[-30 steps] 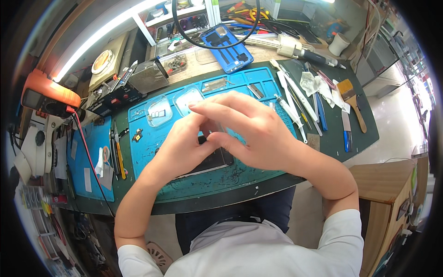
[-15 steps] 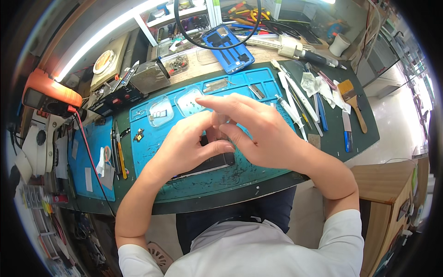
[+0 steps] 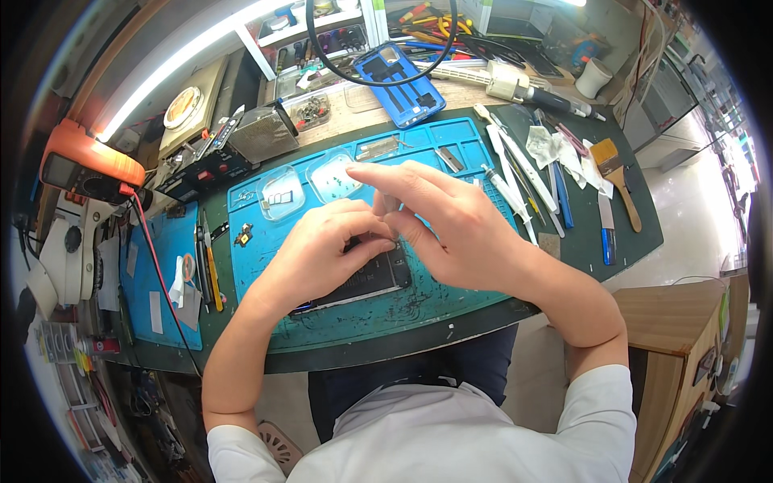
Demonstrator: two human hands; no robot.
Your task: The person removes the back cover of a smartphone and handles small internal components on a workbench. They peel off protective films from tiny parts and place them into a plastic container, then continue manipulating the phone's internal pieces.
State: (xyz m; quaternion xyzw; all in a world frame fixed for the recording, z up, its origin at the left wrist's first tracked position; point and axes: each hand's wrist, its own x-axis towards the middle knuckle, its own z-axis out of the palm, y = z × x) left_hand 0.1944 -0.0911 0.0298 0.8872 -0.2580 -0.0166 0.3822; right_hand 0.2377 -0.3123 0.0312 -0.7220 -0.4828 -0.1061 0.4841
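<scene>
My left hand (image 3: 326, 253) and my right hand (image 3: 455, 229) meet above the mat, fingertips together. The left thumb and fingers are pinched; whatever lies between them, if anything, is hidden. My right hand's index finger stretches out to the left, while its thumb and other fingers close near the left fingertips around something too small to make out. Beneath the hands lies an opened phone (image 3: 366, 282) with its black inside facing up, partly covered by the left hand. A teal work mat (image 3: 435, 294) lies under it. Beyond sit two clear trays of small parts (image 3: 282, 199).
A blue phone housing (image 3: 400, 88) lies at the back of the bench. White tools (image 3: 523, 169), a wooden-handled brush (image 3: 620, 185) and a blue-ended blade (image 3: 606, 233) are on the right. An orange multimeter (image 3: 88, 165) with a red lead stands left, near slim tools (image 3: 208, 270).
My left thumb has drawn back toward its fingers, closing the gap in that hand and uncovering more of the phone. My right hand has barely moved.
</scene>
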